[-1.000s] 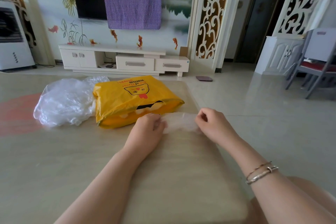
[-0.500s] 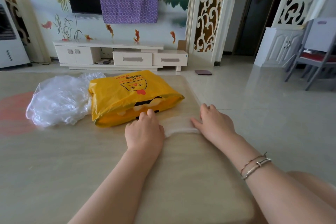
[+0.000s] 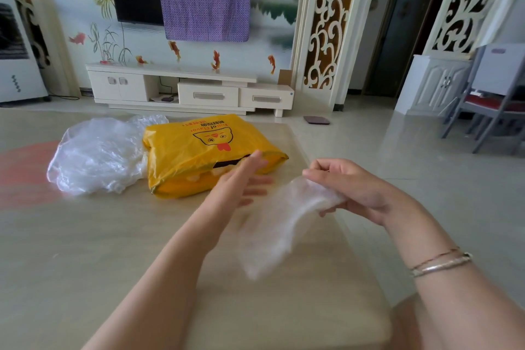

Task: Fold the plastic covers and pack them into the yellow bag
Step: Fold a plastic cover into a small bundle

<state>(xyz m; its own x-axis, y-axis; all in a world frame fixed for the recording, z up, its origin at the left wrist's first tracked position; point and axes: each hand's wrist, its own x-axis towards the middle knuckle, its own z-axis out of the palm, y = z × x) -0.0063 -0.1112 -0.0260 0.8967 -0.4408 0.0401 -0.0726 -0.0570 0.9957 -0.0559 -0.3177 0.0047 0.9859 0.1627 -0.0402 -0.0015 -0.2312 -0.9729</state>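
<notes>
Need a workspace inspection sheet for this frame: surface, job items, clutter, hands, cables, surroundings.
Surface: beige table, glossy.
Job's things: yellow bag lying flat; folded plastic cover lifted, blurred; loose plastic covers heaped left of the bag.
Clutter: nothing seen.
Grippers: right hand pinches the folded cover; left hand open, fingers spread, near the bag.
Cables: one behind the TV cabinet.
Surroundings: chair, tiled floor.

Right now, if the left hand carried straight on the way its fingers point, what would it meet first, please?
Most likely the yellow plastic bag with the printed cartoon face: the open left hand points forward at its near edge. Depth is unclear, so the fingertips may already be over it.
</notes>
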